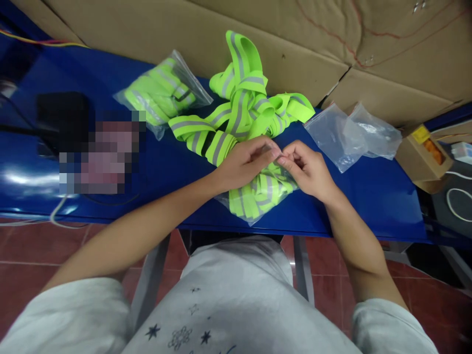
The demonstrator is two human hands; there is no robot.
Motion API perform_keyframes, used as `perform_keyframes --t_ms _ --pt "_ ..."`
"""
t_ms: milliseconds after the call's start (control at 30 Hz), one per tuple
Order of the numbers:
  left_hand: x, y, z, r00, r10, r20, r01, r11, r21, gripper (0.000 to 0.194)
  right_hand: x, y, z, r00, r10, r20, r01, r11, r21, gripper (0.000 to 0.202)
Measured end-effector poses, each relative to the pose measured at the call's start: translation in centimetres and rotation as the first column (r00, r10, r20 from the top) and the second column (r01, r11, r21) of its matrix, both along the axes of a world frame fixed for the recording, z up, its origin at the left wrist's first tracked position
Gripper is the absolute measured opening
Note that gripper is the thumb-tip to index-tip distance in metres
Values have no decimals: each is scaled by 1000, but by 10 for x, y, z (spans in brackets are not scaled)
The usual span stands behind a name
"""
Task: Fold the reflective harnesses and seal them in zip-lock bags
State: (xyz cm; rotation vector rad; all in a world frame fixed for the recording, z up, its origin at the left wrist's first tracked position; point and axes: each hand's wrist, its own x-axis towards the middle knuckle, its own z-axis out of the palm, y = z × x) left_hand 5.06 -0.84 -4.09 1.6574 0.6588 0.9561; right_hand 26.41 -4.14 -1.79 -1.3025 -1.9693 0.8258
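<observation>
My left hand [248, 162] and my right hand [307, 167] pinch the top edge of a clear zip bag [254, 216] close together, fingers closed. Folded neon-yellow reflective straps [260, 194] fill this bag, which lies near the front of the blue table. Just beyond my hands, a loose heap of the same reflective strap [239, 110] with grey stripes spreads toward the cardboard wall. A second filled zip bag [160, 93] lies to the upper left of the heap. To the right of my right hand are two flat, clear zip bags [337, 135], partly overlapping.
The blue table [383, 196] ends at a front edge close to my body. Cardboard sheets [147, 29] stand along its back. A small cardboard box [424, 155] sits at the right, beside white cables. On the left are a black object [62, 120] and a blurred-out patch.
</observation>
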Motion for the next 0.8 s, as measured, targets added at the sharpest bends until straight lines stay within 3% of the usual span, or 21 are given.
perform_keyframes --t_ms 167,300,467,567,600,633,700,800 --pt "0 6 -2 983 152 101 -152 988 -8 39 5 2 2 996 25 89 -30 998 55 34" --pt "1 7 -5 965 256 63 -253 966 -49 43 5 1 5 989 -11 149 -16 983 182 33" --pt "-3 7 3 985 168 25 -169 982 83 44 7 -3 3 990 -67 125 38 974 221 30" --pt "-24 23 10 986 167 -15 -161 970 181 48 10 -2 2 986 -126 109 98 968 232 35" --pt "-35 32 13 969 248 -16 -238 946 221 51 11 0 2 985 -141 100 114 965 238 37" --pt "-47 42 15 923 385 -9 -366 885 289 56 12 1 2 984 -156 88 131 961 244 38" --pt "-71 60 19 844 537 15 -513 797 321 58 15 6 2 981 -187 57 169 956 239 42" --pt "-94 74 24 803 592 -67 -521 753 402 54 22 16 -2 967 -252 35 242 954 177 49"
